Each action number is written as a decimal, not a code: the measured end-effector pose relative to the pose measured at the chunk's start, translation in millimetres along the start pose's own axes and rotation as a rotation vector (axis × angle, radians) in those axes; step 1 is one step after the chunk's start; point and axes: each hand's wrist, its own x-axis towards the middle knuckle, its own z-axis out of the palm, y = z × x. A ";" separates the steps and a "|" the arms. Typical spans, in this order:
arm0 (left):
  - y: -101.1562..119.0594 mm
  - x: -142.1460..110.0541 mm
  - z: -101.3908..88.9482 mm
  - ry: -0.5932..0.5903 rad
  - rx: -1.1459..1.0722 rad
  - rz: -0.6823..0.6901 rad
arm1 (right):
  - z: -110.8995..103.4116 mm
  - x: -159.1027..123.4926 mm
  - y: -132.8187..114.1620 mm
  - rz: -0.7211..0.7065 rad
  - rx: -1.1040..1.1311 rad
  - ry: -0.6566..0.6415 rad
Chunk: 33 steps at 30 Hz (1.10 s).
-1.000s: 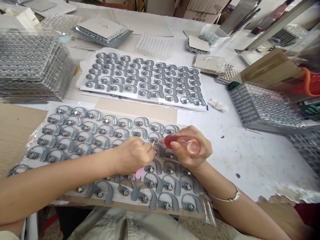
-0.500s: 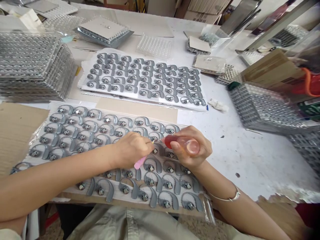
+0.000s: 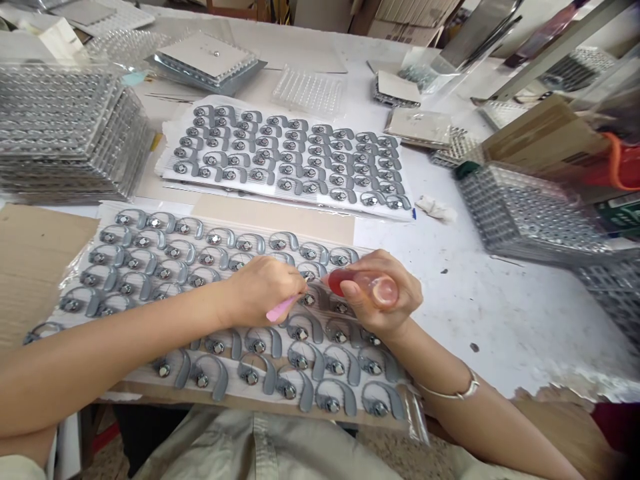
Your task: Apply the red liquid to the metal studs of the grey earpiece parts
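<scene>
My left hand [image 3: 267, 288] is closed around a slim pink tool [image 3: 281, 309]; its flat end sticks out below the fingers, and the rest is hidden in my grip. Close by on the right, my right hand [image 3: 393, 293] grips a small squeeze bottle [image 3: 364, 285] with red contents, its narrow tip pointing left toward my left fingertips. Under both hands lies a plastic-covered board [image 3: 235, 393] bearing rows of grey hook-shaped pieces [image 3: 304, 328], each with a shiny round metallic part. A few pieces are covered by my hands and left forearm.
A second board of similar grey pieces [image 3: 287, 157] lies behind the first. Stacked clear trays [image 3: 55, 127] rise at the left, and more stacked trays [image 3: 530, 217] stand at the right. A crumpled white tissue [image 3: 436, 209] and a brown carton [image 3: 545, 140] are on the right side.
My left hand has shifted slightly up, and the pink tool's end has moved up and a little left with it. The bottle in my right hand stays almost in place.
</scene>
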 end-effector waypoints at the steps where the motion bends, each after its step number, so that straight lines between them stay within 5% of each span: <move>1: -0.1 0.5 -0.8 -0.001 -0.011 -0.005 | -0.1 -0.1 -0.3 -0.004 0.002 0.000; 33: -13.3 4.4 -8.6 0.106 -0.314 -0.098 | 4.7 0.0 -1.9 -0.021 0.075 0.013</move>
